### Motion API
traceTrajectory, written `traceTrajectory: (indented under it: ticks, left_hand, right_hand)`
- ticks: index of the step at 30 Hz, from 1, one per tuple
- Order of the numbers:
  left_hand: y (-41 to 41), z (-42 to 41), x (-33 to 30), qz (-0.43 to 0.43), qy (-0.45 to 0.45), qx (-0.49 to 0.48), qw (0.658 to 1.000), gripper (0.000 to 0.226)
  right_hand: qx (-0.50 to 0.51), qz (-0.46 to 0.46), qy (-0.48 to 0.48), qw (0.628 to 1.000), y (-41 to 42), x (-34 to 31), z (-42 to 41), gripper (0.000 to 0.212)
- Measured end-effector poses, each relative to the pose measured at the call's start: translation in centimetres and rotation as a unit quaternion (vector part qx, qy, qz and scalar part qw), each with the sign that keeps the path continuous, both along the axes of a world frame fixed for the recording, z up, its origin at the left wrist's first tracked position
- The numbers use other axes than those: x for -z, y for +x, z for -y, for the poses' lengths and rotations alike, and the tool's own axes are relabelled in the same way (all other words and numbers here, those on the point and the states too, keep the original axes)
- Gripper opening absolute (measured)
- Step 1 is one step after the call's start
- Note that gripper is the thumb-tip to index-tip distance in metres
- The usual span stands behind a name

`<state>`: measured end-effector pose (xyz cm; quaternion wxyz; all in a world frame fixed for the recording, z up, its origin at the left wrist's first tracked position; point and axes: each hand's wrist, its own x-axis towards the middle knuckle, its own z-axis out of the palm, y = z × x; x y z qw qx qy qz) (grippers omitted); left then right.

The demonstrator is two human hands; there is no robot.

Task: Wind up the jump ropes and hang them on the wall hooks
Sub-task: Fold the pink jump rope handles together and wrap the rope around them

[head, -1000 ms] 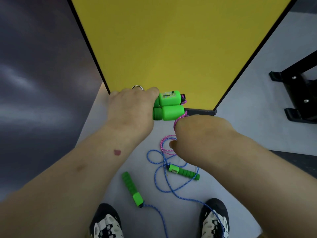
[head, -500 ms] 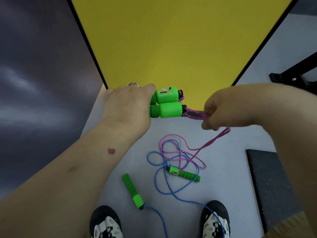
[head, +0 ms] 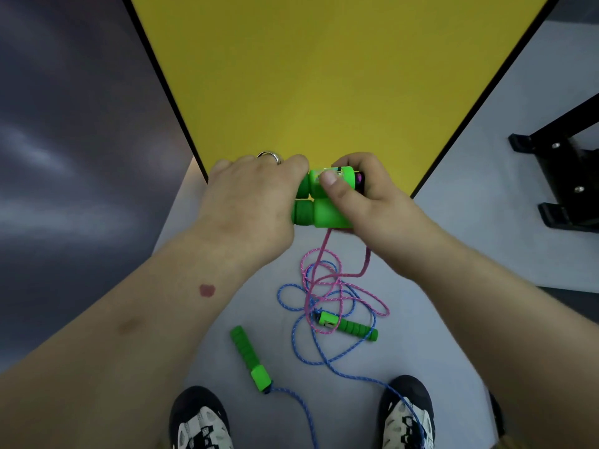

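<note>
Right hand (head: 366, 202) returned, gripping smooth green handles (head: 327, 209)

1. Both forearms bare, reaching forward and converging at centre frame.
2. Left hand (head: 249, 202): back of hand up, fingers curled over the left ends of the paired green handles (head: 321, 202), ring on one finger.
3. Right hand (head: 369, 202): wrapped round the right ends of the handles, thumb (head: 330, 183) lying across the upper one, nail up.
4. The two hands nearly touch.
</note>
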<state>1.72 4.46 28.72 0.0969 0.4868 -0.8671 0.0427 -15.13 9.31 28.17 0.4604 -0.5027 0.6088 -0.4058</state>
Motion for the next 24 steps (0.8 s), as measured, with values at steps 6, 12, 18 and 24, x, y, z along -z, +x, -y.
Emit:
traceTrajectory:
  ticks: [6, 12, 18, 24]
  left_hand:
    - [-0.2, -0.2, 0.0, -0.014, 0.021, 0.011, 1.0, 0.038]
    - [0.4, 0.1, -0.3, 0.001, 0.0, 0.001, 1.0, 0.037]
    - [1.5, 0.8, -0.8, 0.025, -0.006, -0.012, 1.0, 0.038]
    - [0.3, 0.0, -1.4, 0.02, 0.028, 0.007, 0.999, 0.037]
  right_hand:
    - [0.07, -0.065, -0.084, 0.992, 0.6, 0.5, -0.4, 0.027]
    - [-0.017, 0.029, -0.007, 0.999, -0.7, 0.8, 0.0, 0.03]
    - [-0.179, -0.177, 0.1, 0.963, -3.5, -0.4, 0.1, 0.018]
    - [-0.104, -0.254, 0.049, 0.96, -1.8, 0.1, 1.0, 0.033]
